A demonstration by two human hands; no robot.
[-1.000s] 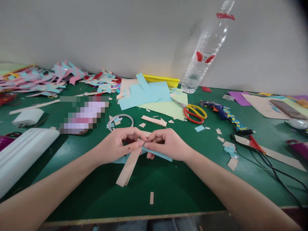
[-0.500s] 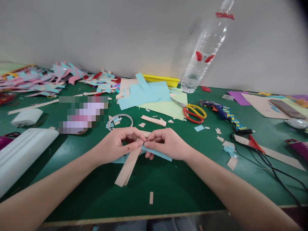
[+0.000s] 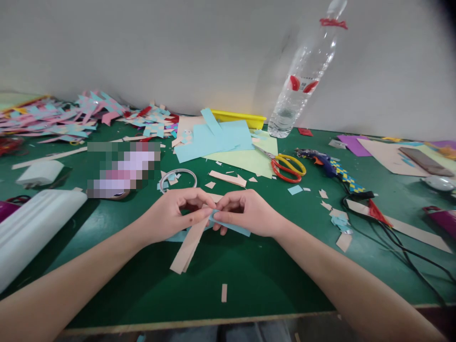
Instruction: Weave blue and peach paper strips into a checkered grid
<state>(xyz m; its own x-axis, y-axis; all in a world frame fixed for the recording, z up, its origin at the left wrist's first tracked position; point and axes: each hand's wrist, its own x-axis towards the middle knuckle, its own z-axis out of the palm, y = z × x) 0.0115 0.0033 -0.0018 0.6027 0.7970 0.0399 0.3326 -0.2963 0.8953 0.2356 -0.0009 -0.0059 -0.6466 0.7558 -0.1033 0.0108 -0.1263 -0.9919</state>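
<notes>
Just above the table, my left hand [image 3: 180, 212] pinches peach paper strips [image 3: 190, 245], whose two tails hang down toward me. My right hand [image 3: 245, 212] meets it, thumb and fingers closed on a blue paper strip [image 3: 237, 228] that slants down to the right. Both sets of fingertips come together where the strips cross; the fold there is mostly hidden. Under the left hand more blue paper [image 3: 177, 236] shows. A white roll of tape [image 3: 178, 181] lies behind the left hand, and a folded peach strip [image 3: 228, 178] behind both hands.
Scissors [image 3: 288, 167] with red and yellow handles lie behind the right hand. A tall plastic bottle [image 3: 299, 80] leans at the wall. Blue sheets [image 3: 217, 141] lie by a yellow tray [image 3: 240, 118]. A pixelated phone [image 3: 124, 171] is left; black cables [image 3: 399, 242] run right.
The blue strip's free end has shifted slightly up and left as the right fingers moved a little. The peach tails rose slightly. Both hands stay in nearly the same place.
</notes>
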